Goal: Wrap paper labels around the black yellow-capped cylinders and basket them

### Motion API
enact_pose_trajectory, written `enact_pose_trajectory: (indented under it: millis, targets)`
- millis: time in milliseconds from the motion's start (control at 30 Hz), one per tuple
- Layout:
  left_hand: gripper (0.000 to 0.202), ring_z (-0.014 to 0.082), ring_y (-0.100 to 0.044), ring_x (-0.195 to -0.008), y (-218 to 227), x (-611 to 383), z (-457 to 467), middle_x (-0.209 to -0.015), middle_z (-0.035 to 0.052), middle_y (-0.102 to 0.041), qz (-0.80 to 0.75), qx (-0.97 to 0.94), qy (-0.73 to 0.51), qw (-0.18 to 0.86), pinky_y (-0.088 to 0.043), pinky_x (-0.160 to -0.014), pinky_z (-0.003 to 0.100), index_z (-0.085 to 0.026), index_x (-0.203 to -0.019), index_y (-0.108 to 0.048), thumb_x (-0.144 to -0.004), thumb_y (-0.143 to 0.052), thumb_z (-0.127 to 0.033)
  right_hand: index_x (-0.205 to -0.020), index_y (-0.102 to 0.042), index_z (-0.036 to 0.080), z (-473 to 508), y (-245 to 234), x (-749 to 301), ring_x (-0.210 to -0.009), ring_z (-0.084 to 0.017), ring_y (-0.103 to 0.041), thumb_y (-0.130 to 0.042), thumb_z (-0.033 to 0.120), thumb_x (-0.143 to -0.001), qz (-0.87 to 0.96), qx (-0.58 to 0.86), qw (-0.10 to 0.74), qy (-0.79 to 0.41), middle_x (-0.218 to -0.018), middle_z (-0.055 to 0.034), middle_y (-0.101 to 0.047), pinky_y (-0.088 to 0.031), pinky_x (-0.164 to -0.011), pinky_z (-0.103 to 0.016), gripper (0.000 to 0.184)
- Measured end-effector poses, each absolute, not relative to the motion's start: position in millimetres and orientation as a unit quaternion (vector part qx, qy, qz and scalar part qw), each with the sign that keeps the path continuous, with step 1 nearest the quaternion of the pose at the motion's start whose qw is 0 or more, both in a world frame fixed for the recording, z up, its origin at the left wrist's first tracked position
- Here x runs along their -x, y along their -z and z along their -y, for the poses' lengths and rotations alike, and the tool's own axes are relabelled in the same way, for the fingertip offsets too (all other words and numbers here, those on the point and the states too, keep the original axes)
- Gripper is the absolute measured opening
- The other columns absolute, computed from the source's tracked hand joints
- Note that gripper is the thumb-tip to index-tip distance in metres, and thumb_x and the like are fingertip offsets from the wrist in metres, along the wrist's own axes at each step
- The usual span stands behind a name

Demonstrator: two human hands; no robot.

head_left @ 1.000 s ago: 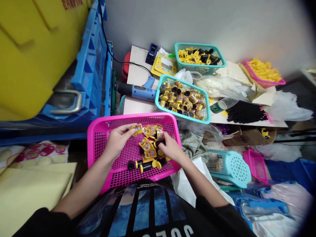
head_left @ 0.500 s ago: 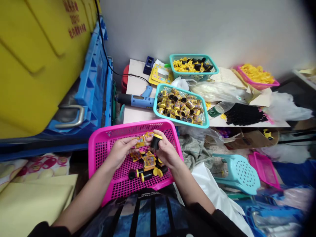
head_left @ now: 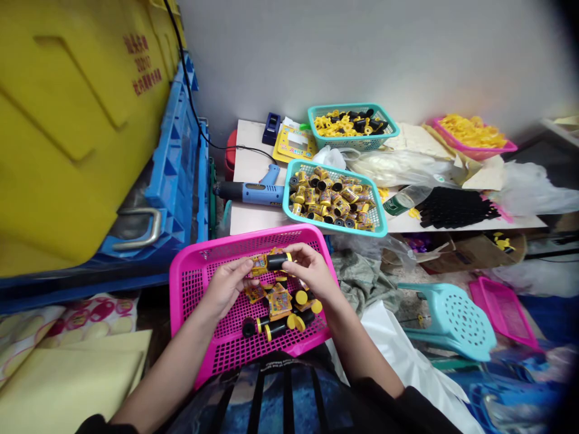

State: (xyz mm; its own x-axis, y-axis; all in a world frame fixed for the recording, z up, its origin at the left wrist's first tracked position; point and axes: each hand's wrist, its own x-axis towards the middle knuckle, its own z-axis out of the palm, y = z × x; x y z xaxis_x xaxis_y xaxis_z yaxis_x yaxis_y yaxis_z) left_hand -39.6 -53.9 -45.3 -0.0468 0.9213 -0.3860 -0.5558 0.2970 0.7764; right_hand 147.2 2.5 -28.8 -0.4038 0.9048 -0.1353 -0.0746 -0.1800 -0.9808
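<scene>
Over the pink basket [head_left: 185, 256], my left hand [head_left: 226, 286] pinches a yellow printed plastic sleeve [head_left: 259, 265] between thumb and fingers. My right hand [head_left: 313, 271] grips a small black cylinder with a yellow end [head_left: 277, 261] by that end. The cylinder lies level, its black end against or inside the sleeve; I cannot tell which. Below the hands, in the basket, lie a stack of flat printed sleeves [head_left: 279, 300], several black cylinders with yellow ends [head_left: 277, 328] and loose yellow round caps [head_left: 301, 297].
On the table behind stand a teal basket [head_left: 382, 229] of wrapped cylinders, another teal basket [head_left: 362, 143] of yellow and black parts, and a blue heat gun [head_left: 260, 193]. Blue crates [head_left: 172, 163] border the left. A light-blue stool [head_left: 461, 322] lies at the right.
My right hand has turned the black cylinder from upright to level and brought it against the sleeve. My left hand keeps its pinch. The whole view has shifted slightly.
</scene>
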Motion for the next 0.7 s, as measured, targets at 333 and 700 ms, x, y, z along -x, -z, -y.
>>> enact_pose_trajectory:
  millis: [333, 700]
  targets:
    - [0.04, 0.0198, -0.069, -0.081, 48.4, 36.8, 54.1, -0.098, 0.0089, -0.076, -0.507, -0.255, -0.55, 0.613, -0.057, -0.061, 0.027, -0.018, -0.09, -0.077, -0.062, -0.081, -0.045, -0.09, -0.064, 0.021, 1.9, 40.5, -142.4, -0.067, -0.013, -0.057, -0.079, 0.037, -0.066, 0.567, 0.43, 0.336, -0.617, -0.08, 0.0003, -0.063, -0.048, -0.068, -0.029, 0.032]
    - [0.038, 0.0213, -0.07, -0.089, 43.7, 32.7, 56.8, -0.096, 0.0049, -0.075, -0.51, -0.335, -0.528, 0.591, -0.056, -0.083, 0.035, -0.019, -0.093, -0.071, -0.057, -0.084, -0.023, -0.099, -0.069, 0.025, 16.7, 57.9, -121.2, -0.092, -0.018, -0.06, -0.069, 0.046, -0.078, 0.473, 0.355, 0.388, -0.707, -0.099, -0.0035, -0.066, -0.047, -0.081, -0.031, 0.031]
